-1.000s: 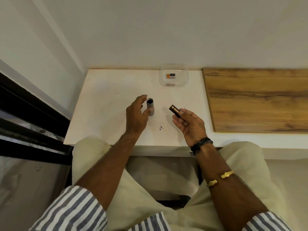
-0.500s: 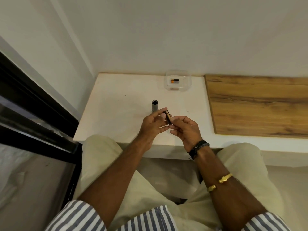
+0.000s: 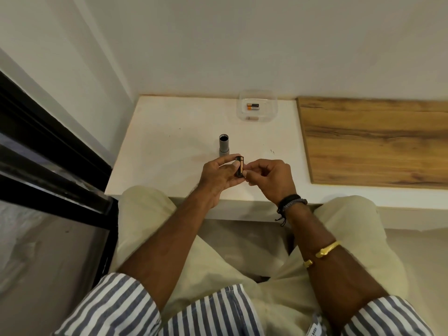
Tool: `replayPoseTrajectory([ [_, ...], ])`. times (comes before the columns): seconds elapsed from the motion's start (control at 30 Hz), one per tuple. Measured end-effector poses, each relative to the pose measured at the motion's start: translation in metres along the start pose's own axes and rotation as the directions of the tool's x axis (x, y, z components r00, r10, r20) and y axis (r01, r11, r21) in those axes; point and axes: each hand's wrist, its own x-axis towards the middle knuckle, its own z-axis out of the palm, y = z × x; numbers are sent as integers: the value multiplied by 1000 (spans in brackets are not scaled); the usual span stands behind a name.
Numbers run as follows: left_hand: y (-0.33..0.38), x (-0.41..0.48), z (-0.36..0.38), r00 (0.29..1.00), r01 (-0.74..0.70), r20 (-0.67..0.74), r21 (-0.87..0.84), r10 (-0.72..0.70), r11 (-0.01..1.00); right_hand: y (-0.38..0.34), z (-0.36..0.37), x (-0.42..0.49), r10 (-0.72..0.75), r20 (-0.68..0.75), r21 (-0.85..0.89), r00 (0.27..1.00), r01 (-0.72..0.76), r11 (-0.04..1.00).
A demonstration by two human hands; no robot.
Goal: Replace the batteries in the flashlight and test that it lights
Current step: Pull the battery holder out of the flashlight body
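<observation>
A grey flashlight tube (image 3: 223,145) stands upright on the white table (image 3: 169,141), its open end up. Just in front of it my left hand (image 3: 218,177) and my right hand (image 3: 269,177) meet around a dark battery holder (image 3: 238,167) with copper-coloured batteries in it. The left fingers grip its left side and the right fingertips pinch its lower right edge. A clear plastic tray (image 3: 257,106) at the back of the table holds an orange-and-black battery (image 3: 252,106).
A wooden board (image 3: 373,141) covers the surface to the right of the white table. A wall runs behind, and a black-framed glass panel (image 3: 48,166) stands at the left. My knees sit under the table's front edge.
My left hand let go of the standing flashlight tube and came to the battery holder. Both hands drew together in front of the tube and now hold the holder upright.
</observation>
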Motion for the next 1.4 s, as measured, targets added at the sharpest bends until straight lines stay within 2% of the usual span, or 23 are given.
replayPoseTrajectory([
  [0.1,-1,0,-1,1000,13,4,18,-13,1000,-2,0,0,-105,0,-154,995,103,983],
  [0.27,-5,2,-1,999,25,-25,66,-24,998,-7,-2,-3,-314,15,-363,949,298,883],
  [0.53,-2,2,-5,1000,-3,12,50,2,999,-9,-8,-1,-340,35,-336,940,331,882],
  [0.63,-2,3,-5,999,-4,48,49,2,999,-3,-6,1,-196,-17,-217,980,188,958],
  [0.7,-2,3,-3,997,-17,82,45,13,999,-1,-4,2,-18,-66,-19,998,17,1000],
  [0.8,-2,2,-1,988,-67,145,63,57,996,1,-2,3,228,-43,325,973,-202,924],
  [0.87,-3,2,0,983,-99,162,85,85,991,1,-2,2,306,34,440,952,-289,850],
  [1.07,-7,0,2,981,-137,153,98,121,986,-3,-2,1,338,195,586,921,-385,713],
  [1.4,-8,-4,7,975,-206,125,188,185,960,-3,0,2,361,266,691,894,-438,575],
])
